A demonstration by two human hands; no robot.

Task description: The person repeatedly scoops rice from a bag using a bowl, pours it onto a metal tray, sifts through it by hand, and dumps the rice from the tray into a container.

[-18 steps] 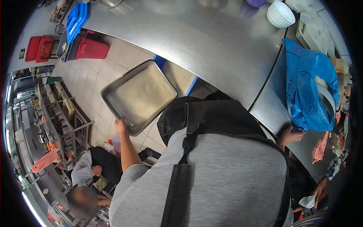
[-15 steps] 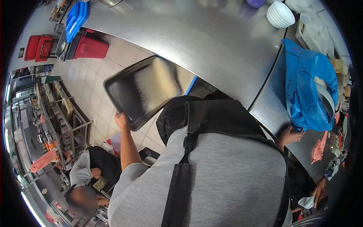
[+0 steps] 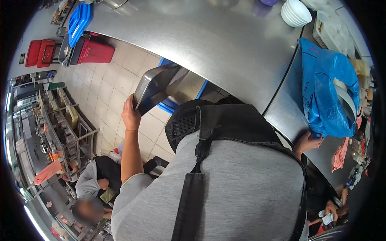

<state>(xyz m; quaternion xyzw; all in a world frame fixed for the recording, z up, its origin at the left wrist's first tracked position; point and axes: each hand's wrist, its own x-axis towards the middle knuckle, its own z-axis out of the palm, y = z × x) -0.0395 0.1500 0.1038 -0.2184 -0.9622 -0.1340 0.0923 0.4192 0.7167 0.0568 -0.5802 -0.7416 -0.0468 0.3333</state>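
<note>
My left hand [image 3: 131, 113] grips the near edge of a metal tray [image 3: 154, 84], which is tipped steeply on its side. Below the tray's far side lies a blue container [image 3: 168, 105] with pale, grainy-looking contents [image 3: 187, 87], partly under the steel table [image 3: 193, 36]. My right hand [image 3: 309, 143] is closed at the bottom edge of a blue woven bag [image 3: 327, 92] on the steel surface; what its fingers hold, if anything, is too small to tell.
White bowls [image 3: 296, 13] are stacked at the table's upper right. A red bin [image 3: 95, 51] stands at the upper left. A metal rack [image 3: 68, 132] is at left, and a person [image 3: 98, 176] crouches near it. Another person's hands [image 3: 331, 209] show at lower right.
The tray has gone from nearly flat to steeply tilted, and its pale contents have slid toward the blue container. My left hand has moved up with it. My right hand stays by the bag.
</note>
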